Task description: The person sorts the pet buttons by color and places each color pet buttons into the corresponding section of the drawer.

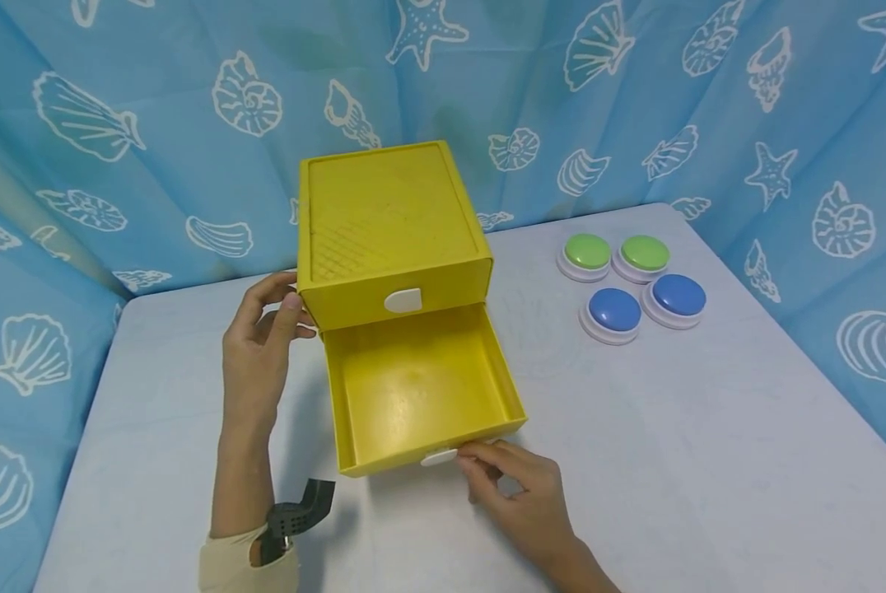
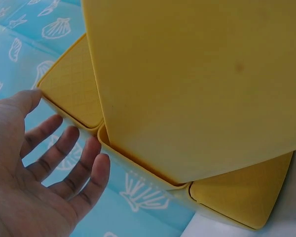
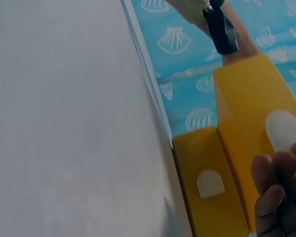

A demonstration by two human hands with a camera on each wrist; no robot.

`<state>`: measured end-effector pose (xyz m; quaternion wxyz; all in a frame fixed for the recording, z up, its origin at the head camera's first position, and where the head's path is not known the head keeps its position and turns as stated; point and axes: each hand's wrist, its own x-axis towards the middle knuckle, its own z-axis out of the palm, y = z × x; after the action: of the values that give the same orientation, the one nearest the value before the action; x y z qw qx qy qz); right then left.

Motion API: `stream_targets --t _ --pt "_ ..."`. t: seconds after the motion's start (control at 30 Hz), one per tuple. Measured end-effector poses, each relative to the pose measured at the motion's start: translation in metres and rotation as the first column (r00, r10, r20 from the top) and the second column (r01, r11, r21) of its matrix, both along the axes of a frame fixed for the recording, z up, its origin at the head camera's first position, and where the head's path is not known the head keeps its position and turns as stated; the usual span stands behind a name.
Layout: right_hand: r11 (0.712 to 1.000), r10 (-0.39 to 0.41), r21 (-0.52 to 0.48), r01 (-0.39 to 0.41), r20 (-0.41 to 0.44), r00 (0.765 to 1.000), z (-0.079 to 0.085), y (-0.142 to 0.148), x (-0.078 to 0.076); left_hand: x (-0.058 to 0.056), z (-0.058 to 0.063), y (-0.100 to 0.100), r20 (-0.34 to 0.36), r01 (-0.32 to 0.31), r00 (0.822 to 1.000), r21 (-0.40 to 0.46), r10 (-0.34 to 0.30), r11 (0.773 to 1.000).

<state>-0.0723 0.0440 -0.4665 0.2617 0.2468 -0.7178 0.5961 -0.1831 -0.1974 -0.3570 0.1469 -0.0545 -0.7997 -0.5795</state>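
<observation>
A yellow drawer cabinet [image 1: 394,218] stands on the white table with one yellow drawer [image 1: 421,387] pulled far out below its top section. My right hand [image 1: 520,494] pinches the white tab handle [image 1: 439,456] on that drawer's front, thumb and fingertips at the tab's right end. In the right wrist view, curled fingers overlap this handle's lower edge. At the cabinet's left side is my left hand [image 1: 261,338], its thumb by the front corner. The left wrist view shows that hand's fingers loosely spread along the yellow edges. Another white tab [image 1: 403,301] marks the top section's front.
Two green buttons [image 1: 587,251] and two blue buttons [image 1: 615,310] with white bases stand right of the cabinet. A blue curtain [image 1: 517,74] with white shells and starfish surrounds the table [image 1: 710,461]. A lower closed drawer [image 3: 207,158] shows below the pulled-out one.
</observation>
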Motion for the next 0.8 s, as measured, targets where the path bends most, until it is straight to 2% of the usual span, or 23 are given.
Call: stream_targets --t 0.07,0.17,0.27,0.37,0.43,0.5,0.63,0.67,0.77,0.8 --pt "0.998 0.02 -0.063 -0.019 0.017 1.0 -0.006 0.007 0.0 0.0 -0.001 -0.001 -0.007 0.002 1.0 0.005 -0.002 1.0" --pt "0.995 -0.033 -0.095 0.038 0.064 0.997 -0.016 0.026 -0.005 0.0 -0.002 -0.002 -0.014 0.014 1.0 0.016 -0.013 1.0" --pt "0.988 -0.15 -0.017 0.153 0.133 0.98 -0.025 0.051 -0.017 0.0 -0.004 -0.003 -0.013 0.021 1.0 0.032 -0.02 0.999" --pt "0.956 -0.284 0.126 0.264 0.175 0.943 -0.029 0.08 -0.035 0.0 -0.003 -0.003 -0.01 0.016 1.0 0.029 -0.015 0.999" --pt "0.919 -0.371 0.21 0.334 0.174 0.912 -0.036 0.1 -0.05 0.001 -0.003 -0.003 -0.003 0.009 1.0 0.022 -0.009 1.0" --pt "0.867 -0.463 0.286 0.408 0.159 0.872 -0.044 0.12 -0.065 0.001 -0.004 -0.004 0.009 0.001 1.0 0.015 -0.001 1.0" --pt "0.765 -0.603 0.402 0.503 0.171 0.779 -0.054 0.154 -0.09 0.001 -0.006 -0.005 0.023 -0.002 1.0 0.005 0.002 1.0" --pt "0.742 -0.629 0.433 0.511 0.185 0.755 -0.052 0.16 -0.094 0.001 -0.007 -0.005 0.026 -0.001 1.0 0.005 0.0 1.0" --pt "0.703 -0.672 0.513 0.494 0.251 0.696 -0.049 0.177 -0.104 0.001 -0.007 -0.004 0.025 -0.001 1.0 0.001 0.001 1.0" --pt "0.694 -0.68 0.534 0.484 0.264 0.684 -0.048 0.181 -0.107 0.002 -0.006 -0.003 0.023 -0.002 1.0 0.0 0.002 1.0"
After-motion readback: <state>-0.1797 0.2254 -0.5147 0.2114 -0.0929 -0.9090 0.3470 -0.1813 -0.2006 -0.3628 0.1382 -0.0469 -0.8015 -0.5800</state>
